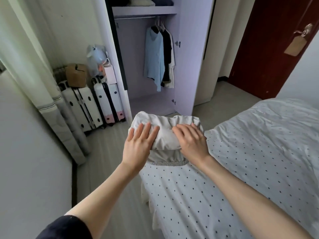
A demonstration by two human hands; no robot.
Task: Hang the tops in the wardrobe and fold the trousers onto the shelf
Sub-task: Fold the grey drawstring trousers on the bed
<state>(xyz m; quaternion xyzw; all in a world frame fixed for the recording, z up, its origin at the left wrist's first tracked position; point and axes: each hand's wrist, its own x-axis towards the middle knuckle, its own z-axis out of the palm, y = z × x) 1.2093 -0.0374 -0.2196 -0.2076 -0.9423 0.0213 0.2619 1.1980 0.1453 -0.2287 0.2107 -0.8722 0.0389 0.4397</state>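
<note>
**Folded trousers pressed at the bed corner, shelf not yet reached**

The pale off-white cotton trousers [165, 131], folded into a thick bundle with the grey elastic waistband showing beneath, lie on the corner of the bed with the white navy-dotted sheet [224, 169]. The left hand [138, 145] rests flat on the bundle's left side, fingers straight, grasping nothing. The right hand [191, 140] presses the right side with fingers slightly bent over the cloth; whether it actually grips is unclear.

The open lilac wardrobe [186, 57] stands well apart across the floor, with a light blue shirt [153, 57] and darker tops on the rail, and folded clothes on the upper shelf [145, 10].

Risks, as I judge them: the bundle sits near the mattress edge and could slip off; lifted by flat palms alone, the soft folds may spring open on the way to that high shelf.
</note>
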